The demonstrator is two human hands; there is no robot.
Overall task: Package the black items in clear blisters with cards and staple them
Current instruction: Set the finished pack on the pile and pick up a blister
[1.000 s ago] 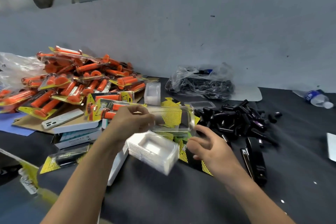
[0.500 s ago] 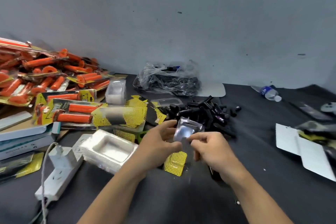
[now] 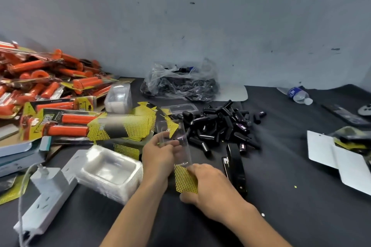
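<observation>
Now: clear blister [image 3: 176, 142] tilted above the bench [image 3: 281, 210], pinched in my left grip [image 3: 158, 155] | yellow card [image 3: 185, 180] at its lower end, pinched by my right grip [image 3: 209, 185] | black items [image 3: 218, 124] heaped behind | stapler [image 3: 235, 166] beside.

Forearms forward; left grip [image 3: 158, 157] raised in a pinch, right grip [image 3: 210, 186] lower, palm down, fingers curled
</observation>
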